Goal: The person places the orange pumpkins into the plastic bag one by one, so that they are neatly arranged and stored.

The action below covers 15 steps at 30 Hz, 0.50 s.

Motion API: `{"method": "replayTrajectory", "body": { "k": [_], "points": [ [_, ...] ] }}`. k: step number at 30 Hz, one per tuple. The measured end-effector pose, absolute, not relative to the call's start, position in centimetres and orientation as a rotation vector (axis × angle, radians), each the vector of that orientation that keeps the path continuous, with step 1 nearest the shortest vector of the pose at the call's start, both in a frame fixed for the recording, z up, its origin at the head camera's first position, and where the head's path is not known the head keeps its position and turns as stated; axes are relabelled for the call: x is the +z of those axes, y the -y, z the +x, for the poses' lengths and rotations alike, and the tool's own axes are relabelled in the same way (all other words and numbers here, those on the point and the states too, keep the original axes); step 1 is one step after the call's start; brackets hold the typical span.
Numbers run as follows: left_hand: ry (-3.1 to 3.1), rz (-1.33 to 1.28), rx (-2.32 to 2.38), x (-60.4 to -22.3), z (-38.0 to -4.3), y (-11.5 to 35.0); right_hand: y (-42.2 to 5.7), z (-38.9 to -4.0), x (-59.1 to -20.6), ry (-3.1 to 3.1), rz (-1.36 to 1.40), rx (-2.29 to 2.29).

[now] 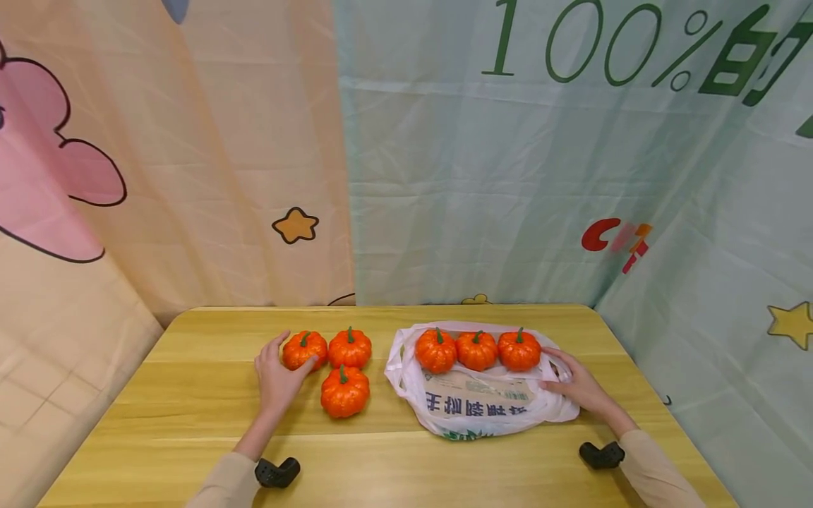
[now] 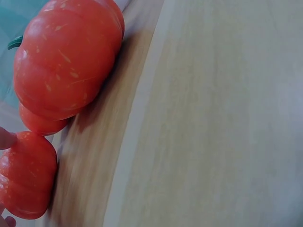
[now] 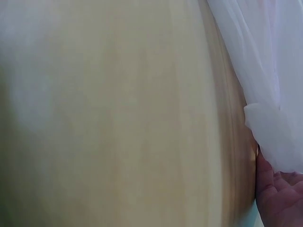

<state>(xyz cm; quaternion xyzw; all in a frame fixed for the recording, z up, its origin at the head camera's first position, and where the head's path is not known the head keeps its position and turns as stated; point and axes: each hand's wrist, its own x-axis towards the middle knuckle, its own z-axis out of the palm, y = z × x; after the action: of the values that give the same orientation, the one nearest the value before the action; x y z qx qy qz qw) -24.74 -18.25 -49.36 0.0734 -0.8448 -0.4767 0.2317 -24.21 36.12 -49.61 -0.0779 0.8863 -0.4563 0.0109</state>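
My left hand (image 1: 279, 379) grips a small orange pumpkin (image 1: 303, 352) with a green stem, thumb at its near right side and fingers at its far left. Beside it on the table sit two more pumpkins, one to the right (image 1: 350, 351) and one nearer (image 1: 345, 396). The left wrist view shows fingertips on the held pumpkin (image 2: 27, 177). A white plastic bag (image 1: 470, 423) lies on its side, mouth spread, with three pumpkins (image 1: 478, 352) in a row at its far side. My right hand (image 1: 586, 390) holds the bag's right edge; in the right wrist view, white plastic (image 3: 277, 137) partly covers its fingers.
The wooden table (image 1: 178, 395) has rounded far corners. Right behind it hangs a printed cloth (image 1: 444, 247), which also encloses both sides. A black band device (image 1: 277, 473) sits on the left wrist, another (image 1: 601, 456) on the right.
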Motion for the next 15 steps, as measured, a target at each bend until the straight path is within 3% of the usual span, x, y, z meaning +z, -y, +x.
{"method": "replayTrajectory", "body": {
  "k": [15],
  "points": [
    [2.499,0.202,-1.314,-49.05,-25.16,19.03,-36.18,-24.43,-49.6,-2.751,-0.232,-1.407]
  ]
}}
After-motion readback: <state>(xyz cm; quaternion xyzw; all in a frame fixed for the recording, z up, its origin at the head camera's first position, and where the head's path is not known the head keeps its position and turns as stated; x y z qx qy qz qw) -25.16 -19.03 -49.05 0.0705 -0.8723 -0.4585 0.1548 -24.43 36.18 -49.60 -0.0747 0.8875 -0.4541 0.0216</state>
